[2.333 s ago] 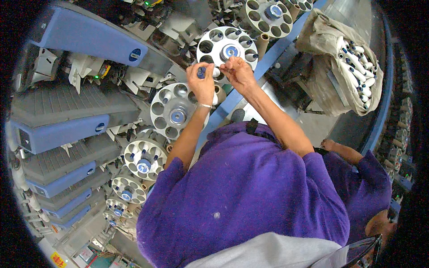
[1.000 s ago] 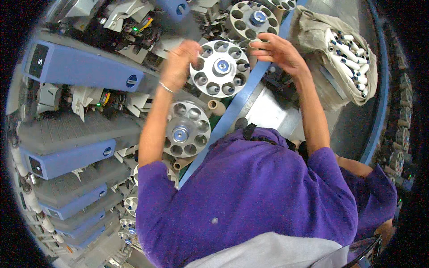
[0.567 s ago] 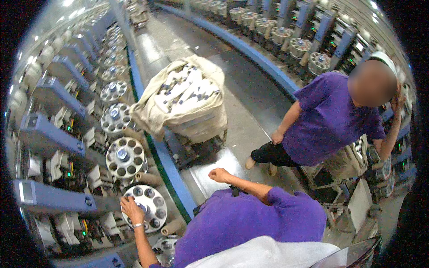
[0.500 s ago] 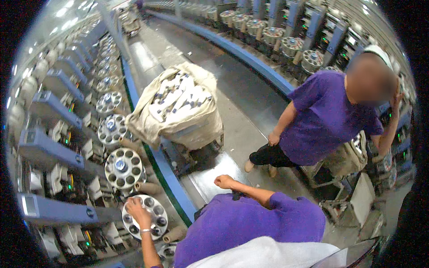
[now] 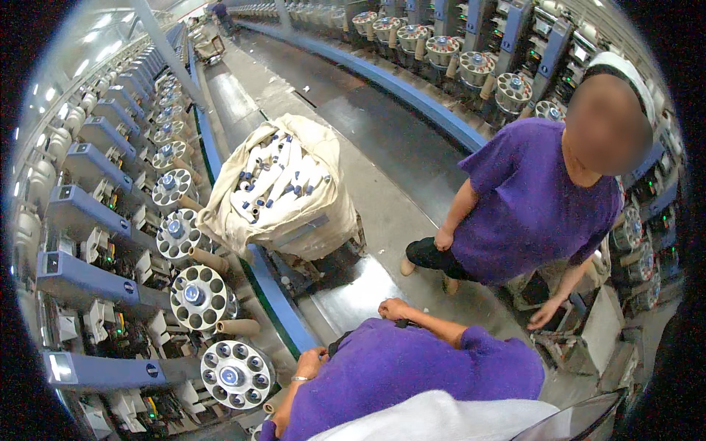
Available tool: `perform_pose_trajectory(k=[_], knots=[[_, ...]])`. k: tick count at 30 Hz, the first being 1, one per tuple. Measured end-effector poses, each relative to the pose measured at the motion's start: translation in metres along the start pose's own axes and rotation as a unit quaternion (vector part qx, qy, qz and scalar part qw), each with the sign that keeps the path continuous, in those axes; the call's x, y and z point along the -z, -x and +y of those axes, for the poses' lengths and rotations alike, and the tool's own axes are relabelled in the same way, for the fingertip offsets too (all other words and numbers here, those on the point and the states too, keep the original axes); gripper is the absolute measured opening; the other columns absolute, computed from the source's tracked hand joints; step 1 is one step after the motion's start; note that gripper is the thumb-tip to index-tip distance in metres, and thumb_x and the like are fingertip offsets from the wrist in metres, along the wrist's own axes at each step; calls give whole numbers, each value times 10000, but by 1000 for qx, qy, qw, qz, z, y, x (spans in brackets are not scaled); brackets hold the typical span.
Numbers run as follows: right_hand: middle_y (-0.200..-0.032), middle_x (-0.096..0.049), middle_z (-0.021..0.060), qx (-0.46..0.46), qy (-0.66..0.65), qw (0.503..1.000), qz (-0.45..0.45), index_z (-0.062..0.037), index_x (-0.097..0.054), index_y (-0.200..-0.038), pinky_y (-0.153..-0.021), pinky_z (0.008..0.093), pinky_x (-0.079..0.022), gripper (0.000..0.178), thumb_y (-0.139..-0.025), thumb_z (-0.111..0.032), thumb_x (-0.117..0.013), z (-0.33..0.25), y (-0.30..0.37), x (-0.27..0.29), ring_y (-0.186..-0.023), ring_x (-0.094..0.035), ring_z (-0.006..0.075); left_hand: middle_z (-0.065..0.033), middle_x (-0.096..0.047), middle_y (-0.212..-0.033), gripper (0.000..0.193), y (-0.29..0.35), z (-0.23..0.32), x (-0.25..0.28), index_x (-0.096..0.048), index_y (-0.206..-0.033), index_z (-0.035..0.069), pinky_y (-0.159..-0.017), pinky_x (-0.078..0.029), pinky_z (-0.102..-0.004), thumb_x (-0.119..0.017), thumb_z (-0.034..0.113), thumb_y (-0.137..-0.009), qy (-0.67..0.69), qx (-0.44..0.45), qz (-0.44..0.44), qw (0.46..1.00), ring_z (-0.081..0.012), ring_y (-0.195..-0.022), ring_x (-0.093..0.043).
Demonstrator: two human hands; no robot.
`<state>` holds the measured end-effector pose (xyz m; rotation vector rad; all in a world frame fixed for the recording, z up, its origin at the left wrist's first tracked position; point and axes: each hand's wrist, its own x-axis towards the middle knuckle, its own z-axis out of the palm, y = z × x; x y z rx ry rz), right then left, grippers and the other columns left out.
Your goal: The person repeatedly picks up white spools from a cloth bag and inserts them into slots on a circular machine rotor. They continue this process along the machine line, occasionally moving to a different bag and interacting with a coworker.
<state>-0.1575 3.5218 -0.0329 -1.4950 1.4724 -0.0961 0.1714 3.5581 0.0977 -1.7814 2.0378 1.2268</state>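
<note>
My left hand, with a metal band at its wrist, is at the front of my waist. Its fingers are curled against a dark edge there; what they grip is hidden. My right hand is closed by the dark waist item, its fingers bent inward and partly out of sight. Left of my left hand is a round white magazine with a ring of holes and a blue hub; small dark ends show in the holes. Ahead stands a cart with a cream cloth bag, heaped with white yarn bobbins with blue ends.
More round magazines and blue machine heads line the left. A brown paper tube sticks out toward the aisle. A blue rail edges the machine. A co-worker in a purple shirt stands at right, near a frame.
My left hand has left the nearest magazine and come right to my waist. My right hand has drawn in toward the waist. The co-worker's raised hand has dropped.
</note>
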Motion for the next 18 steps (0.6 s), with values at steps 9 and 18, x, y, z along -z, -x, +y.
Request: perform_pose_trajectory(k=[9, 18], knots=[[-911, -697, 124, 51, 43, 997, -31, -126, -700, -947, -765, 419, -516, 256, -784, -301, -609, 43, -10, 11, -835, -665, 311, -199, -661, -994, 259, -2, 30, -22, -700, -1034, 90, -815, -491, -448, -585, 257, -873, 28, -10, 22, 999, -375, -928, -630], [-1012, -680, 175, 61, 59, 994, -63, -170, -710, -1034, -879, 462, -493, 311, -802, -342, -597, 72, -20, 32, -957, -645, 358, -188, -667, -1025, 303, -34, 15, -66, -691, -1094, 131, -873, -490, -457, -574, 312, -881, 20, -23, 40, 999, -375, -954, -640]])
